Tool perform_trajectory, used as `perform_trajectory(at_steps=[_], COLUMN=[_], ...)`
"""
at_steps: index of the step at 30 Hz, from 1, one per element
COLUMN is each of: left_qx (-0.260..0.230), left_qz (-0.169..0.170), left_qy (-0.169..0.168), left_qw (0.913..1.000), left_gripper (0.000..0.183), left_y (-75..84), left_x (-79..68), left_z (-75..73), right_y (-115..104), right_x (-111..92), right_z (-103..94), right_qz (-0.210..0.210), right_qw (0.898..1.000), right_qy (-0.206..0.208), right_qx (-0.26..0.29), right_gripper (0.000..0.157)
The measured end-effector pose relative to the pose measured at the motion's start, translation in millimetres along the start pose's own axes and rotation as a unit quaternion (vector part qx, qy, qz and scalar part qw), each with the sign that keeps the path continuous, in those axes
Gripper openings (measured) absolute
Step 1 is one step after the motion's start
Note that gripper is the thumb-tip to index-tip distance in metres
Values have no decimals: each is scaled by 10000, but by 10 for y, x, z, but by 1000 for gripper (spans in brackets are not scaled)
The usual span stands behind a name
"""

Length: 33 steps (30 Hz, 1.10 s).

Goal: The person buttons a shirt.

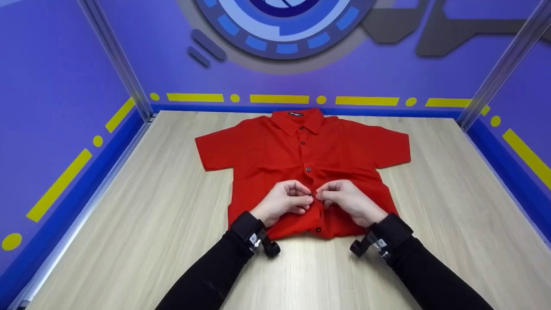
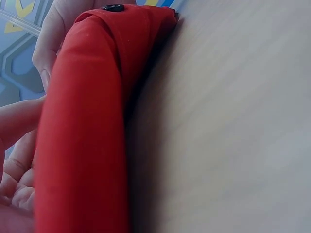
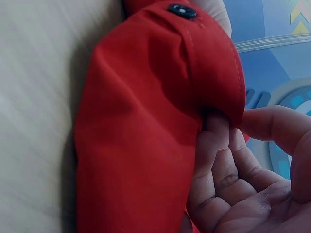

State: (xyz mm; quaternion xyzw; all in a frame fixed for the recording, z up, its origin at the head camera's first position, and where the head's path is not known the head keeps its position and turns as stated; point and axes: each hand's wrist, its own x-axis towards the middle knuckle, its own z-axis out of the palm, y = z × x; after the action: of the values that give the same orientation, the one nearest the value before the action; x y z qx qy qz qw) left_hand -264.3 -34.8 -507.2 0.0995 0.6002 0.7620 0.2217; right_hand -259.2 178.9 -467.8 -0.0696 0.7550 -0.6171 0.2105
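A red short-sleeved shirt (image 1: 344, 146) lies front up, collar away from me, with dark buttons down its front placket. My left hand (image 1: 286, 201) pinches the placket with thumb and curled fingers, right beside a small button (image 1: 311, 196). Close to its right, my right hand (image 1: 346, 200) pinches the placket's edge; in the right wrist view the thumb lies on top of the cloth and the fingers (image 3: 216, 141) tuck beneath. A lower button (image 1: 318, 229) shows below both hands, near the hem. The bunched lower front hides part of the left fingers in the left wrist view.
The shirt is spread on a light wood-grain table (image 1: 172, 206). Blue-purple panels (image 1: 275, 86) with yellow markings stand along the back and both sides, joined by metal posts (image 1: 116, 51). Black bands with small cameras (image 1: 272, 249) sit on both wrists.
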Motion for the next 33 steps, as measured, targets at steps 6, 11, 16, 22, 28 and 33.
perform_trajectory(at_steps=[6,11,16,22,28,33], left_qx=[-9,22,37,3,-68,-56], left_qz=[-15,-28,-32,-33,-11,40], left_qy=[79,98,108,71,-95,-215], left_qw=[10000,9999,9999,10000,9999,9997], left_gripper=[23,22,22,21,20,20], left_y=[12,7,13,18,15,20], left_x=[-6,-1,-6,-6,-5,-16], left_z=[10,9,10,5,-7,-16], right_y=[4,3,8,5,16,10], right_x=[6,2,7,5,0,-7], right_z=[-11,-7,10,27,36,57], right_qz=[91,42,-57,-117,-158,-183], right_qw=[9998,9999,9999,9997,9993,9988], right_qy=[130,130,74,12,-130,-237], right_qx=[-86,-51,-101,-237,-297,-377], right_gripper=[23,22,20,25,25,24])
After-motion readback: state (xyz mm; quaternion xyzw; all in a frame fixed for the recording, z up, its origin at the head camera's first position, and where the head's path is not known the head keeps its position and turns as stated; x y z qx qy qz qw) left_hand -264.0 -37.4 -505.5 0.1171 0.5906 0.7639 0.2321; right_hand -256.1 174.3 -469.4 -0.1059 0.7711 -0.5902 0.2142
